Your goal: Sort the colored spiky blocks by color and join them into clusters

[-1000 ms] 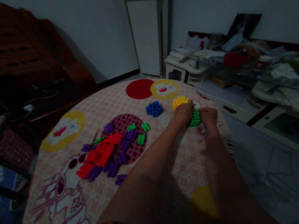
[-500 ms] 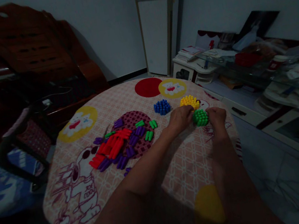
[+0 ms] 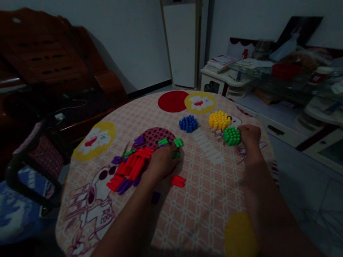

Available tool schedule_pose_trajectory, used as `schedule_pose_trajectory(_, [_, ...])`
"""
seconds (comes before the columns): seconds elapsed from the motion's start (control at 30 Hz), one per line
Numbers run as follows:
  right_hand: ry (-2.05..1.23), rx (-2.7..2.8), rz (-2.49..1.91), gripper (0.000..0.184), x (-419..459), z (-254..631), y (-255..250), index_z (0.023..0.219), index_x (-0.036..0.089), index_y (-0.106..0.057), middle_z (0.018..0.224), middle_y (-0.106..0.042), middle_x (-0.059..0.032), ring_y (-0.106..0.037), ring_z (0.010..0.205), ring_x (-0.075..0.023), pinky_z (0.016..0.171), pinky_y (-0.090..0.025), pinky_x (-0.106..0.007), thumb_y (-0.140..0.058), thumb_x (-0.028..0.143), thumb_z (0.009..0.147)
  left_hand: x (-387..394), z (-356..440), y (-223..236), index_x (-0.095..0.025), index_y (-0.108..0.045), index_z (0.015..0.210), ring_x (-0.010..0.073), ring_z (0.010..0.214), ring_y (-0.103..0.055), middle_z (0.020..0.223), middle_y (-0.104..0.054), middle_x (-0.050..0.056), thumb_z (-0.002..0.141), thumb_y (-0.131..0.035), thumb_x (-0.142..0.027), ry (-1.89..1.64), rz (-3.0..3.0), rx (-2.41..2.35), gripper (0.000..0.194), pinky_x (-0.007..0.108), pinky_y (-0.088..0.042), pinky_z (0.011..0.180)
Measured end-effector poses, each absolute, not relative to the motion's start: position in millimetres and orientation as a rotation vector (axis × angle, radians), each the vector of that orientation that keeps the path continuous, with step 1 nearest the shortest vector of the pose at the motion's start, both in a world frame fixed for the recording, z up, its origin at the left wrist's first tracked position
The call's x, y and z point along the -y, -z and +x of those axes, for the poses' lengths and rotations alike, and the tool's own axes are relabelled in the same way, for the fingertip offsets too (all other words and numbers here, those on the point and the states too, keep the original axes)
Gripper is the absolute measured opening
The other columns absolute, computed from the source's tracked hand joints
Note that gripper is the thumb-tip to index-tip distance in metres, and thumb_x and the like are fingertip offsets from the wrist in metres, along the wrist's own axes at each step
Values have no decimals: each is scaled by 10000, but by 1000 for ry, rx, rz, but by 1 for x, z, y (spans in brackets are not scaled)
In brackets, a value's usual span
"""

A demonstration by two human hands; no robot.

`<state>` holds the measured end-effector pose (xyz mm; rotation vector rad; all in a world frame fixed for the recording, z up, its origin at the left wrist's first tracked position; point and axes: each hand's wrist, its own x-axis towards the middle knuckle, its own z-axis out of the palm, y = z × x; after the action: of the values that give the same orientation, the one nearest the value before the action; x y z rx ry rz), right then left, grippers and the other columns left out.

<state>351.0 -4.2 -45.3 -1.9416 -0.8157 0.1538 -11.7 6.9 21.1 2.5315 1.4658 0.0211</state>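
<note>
a round, cloth-covered surface (image 3: 202,211) fills the middle of the frame. a carved wooden settee (image 3: 36,59) stands at upper left and a tall white cabinet-like unit (image 3: 183,42) at top centre. on the surface, left of centre, lies a pile of red and purple peg-like pieces (image 3: 134,166). the left hand (image 3: 163,161) is bent down just right of it, near loose green pieces; whether its grip is closed on one i cannot tell. the right hand (image 3: 251,135), right of centre, has curled fingers just beside a green cluster (image 3: 231,136); i cannot tell whether that grip holds anything. behind stand a yellow cluster (image 3: 219,120) and a smaller blue cluster (image 3: 188,123). a loose red piece (image 3: 178,181) lies near frame centre.
</note>
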Motion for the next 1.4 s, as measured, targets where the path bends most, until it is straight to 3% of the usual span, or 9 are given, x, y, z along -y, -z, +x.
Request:
schedule_pose_trajectory(0.3, [-142, 823, -1962, 260, 3, 353, 47, 695, 128, -781, 632, -704, -53, -614, 662, -203, 618, -436, -283, -609, 323, 687, -11, 40, -26, -160, -591, 1309, 237, 1101, -668, 1199, -701, 123, 858, -571, -181, -397, 2531, -1231, 452, 338, -507, 963])
schedule_pose_trajectory(0.5, [-170, 779, -1964, 264, 5, 349, 43, 686, 128, -772, 588, -668, -32, -597, 634, -200, 592, -417, -281, -604, 331, 685, -29, 119, -24, -120, -694, 1119, 255, 1041, -685, 1094, -738, 136, 835, -610, -185, -428, 2574, -1043, 303, 345, -516, 939])
schedule_pose_trajectory(0.67, [-167, 786, -1960, 246, 4, 348, 41, 648, 136, -756, 580, -660, -36, -610, 657, -212, 608, -426, -286, -598, 323, 680, -45, 160, -10, -109, -741, 1074, 264, 1041, -683, 1089, -748, 147, 816, -637, -203, -336, 2570, -1019, 294, 337, -509, 938])
schedule_pose_trajectory(1.1, [-166, 791, -1933, 220, 1, 355, 49, 633, 147, -743, 565, -639, -9, -597, 630, -196, 606, -426, -286, -608, 315, 678, -47, 172, 10, -120, -718, 1100, 230, 976, -668, 1061, -745, 100, 774, -673, -214, -439, 2473, -1023, 342, 316, -514, 900])
schedule_pose_trajectory(1.4, [-165, 778, -1931, 201, 4, 350, 43, 605, 151, -740, 551, -650, -23, -593, 620, -206, 591, -413, -288, -614, 295, 664, -45, 148, 0, -118, -609, 1319, 220, 1012, -694, 1218, -706, 135, 778, -692, -138, -492, 2469, -1000, 548, 299, -529, 923])
